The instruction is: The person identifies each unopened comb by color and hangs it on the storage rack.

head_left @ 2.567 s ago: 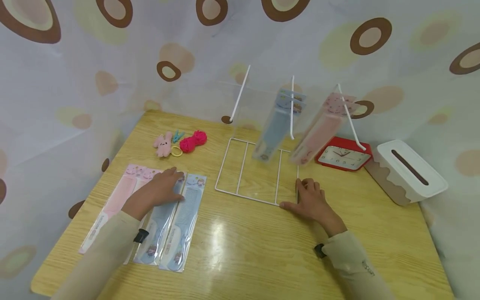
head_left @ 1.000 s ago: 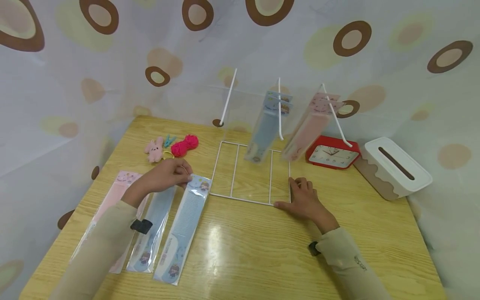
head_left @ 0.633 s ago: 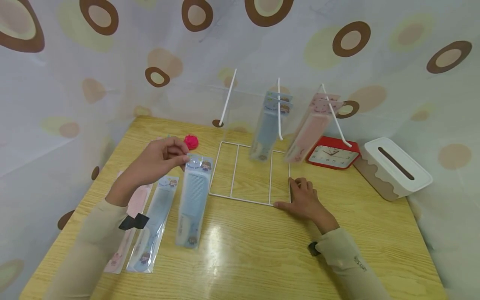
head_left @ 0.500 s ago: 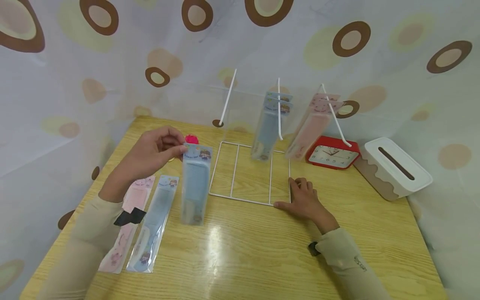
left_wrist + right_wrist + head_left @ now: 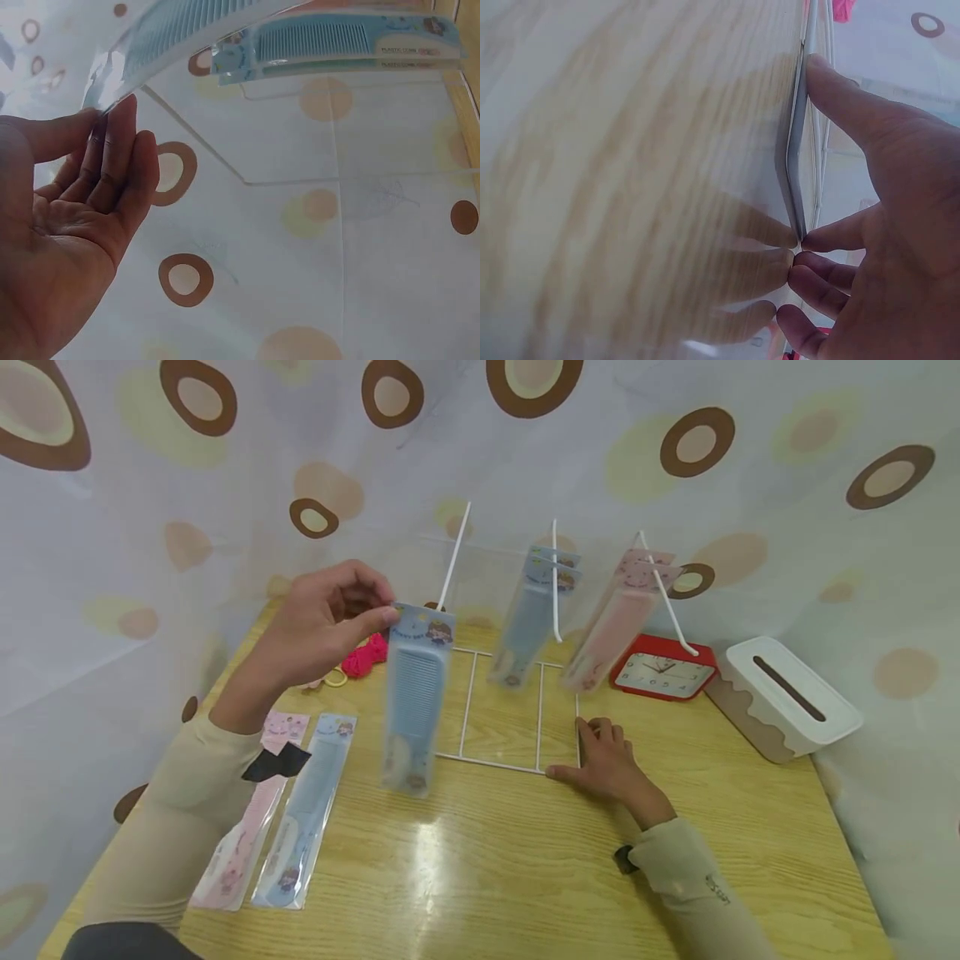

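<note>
My left hand [image 5: 322, 622] pinches the top card of a packaged blue comb [image 5: 417, 693] between thumb and fingers. The comb hangs down, slightly blurred, just in front of the left prong [image 5: 453, 556] of a white wire display rack [image 5: 495, 766]. That prong looks bare. Packaged blue combs [image 5: 521, 627] hang on the middle prong, and packaged pink combs [image 5: 611, 631] on the right one. At the rack's front right base corner rests my right hand [image 5: 611, 764]. In the right wrist view its straight thumb and fingertips touch the bent bar [image 5: 793, 142].
On the left of the table [image 5: 525, 877] lie another packaged blue comb [image 5: 311, 810] and packaged pink comb [image 5: 251, 827], partly under the left forearm. Pink yarn [image 5: 363, 656] and a yellow ring [image 5: 335, 677] sit behind. A red clock [image 5: 663, 668] and tissue box [image 5: 787, 697] stand right.
My left hand has taken hold of the rightmost blue comb, lifted it off the table and moved it up and right toward the left prong. My right hand has stayed on the rack's corner.
</note>
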The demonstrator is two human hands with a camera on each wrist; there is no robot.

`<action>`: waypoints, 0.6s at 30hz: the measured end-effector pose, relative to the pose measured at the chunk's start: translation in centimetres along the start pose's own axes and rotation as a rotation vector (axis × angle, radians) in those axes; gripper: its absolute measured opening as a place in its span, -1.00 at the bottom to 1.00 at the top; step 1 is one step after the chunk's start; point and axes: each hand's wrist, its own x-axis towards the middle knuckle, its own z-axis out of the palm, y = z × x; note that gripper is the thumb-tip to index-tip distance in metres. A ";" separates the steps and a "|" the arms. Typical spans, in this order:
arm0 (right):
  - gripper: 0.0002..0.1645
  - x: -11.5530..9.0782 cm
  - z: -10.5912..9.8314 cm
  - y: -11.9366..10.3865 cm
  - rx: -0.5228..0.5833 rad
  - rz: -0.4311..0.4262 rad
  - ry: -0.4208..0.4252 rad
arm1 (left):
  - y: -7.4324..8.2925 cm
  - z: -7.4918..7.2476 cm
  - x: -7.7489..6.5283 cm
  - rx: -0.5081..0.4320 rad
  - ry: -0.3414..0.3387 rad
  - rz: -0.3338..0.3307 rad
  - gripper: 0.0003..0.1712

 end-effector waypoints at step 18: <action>0.27 0.1 0.4 0.3 0.001 0.004 0.005 | -0.8 1.7 1.7 -0.066 0.004 -0.027 -0.88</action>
